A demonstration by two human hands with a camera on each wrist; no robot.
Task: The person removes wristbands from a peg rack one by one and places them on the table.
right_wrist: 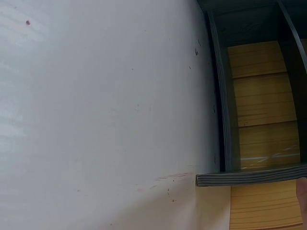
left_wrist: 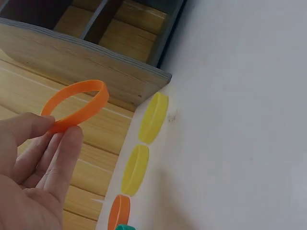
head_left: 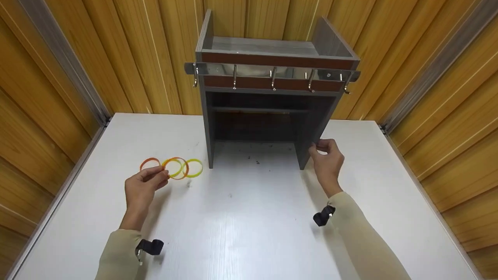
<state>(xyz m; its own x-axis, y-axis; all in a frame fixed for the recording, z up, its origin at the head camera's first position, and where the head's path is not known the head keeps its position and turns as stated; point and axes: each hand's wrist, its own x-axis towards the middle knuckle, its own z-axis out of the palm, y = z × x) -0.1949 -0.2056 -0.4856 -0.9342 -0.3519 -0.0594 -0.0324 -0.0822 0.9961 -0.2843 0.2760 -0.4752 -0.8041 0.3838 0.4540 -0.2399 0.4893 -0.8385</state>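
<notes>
In my left hand (head_left: 142, 188), thumb and fingertips pinch an orange wristband (left_wrist: 91, 108) by its edge, raised above the table. Below it stand two yellow wristbands (left_wrist: 154, 120), a second orange wristband (left_wrist: 120, 211) and part of a teal band (left_wrist: 125, 227) in a row. My right hand (head_left: 328, 163) is at the right side panel of a grey shelf unit (head_left: 330, 109), low near its front edge, with bent fingers. Only a sliver of that hand shows in the right wrist view, beside the panel's outer side; whether it grips the panel is hidden.
A metal rail with several hooks (head_left: 273, 79) runs across the shelf unit's upper front, its ends jutting past both side panels. The unit stands at the back of a white table (head_left: 241, 217). Wood-panelled walls (head_left: 447, 116) enclose the back and sides.
</notes>
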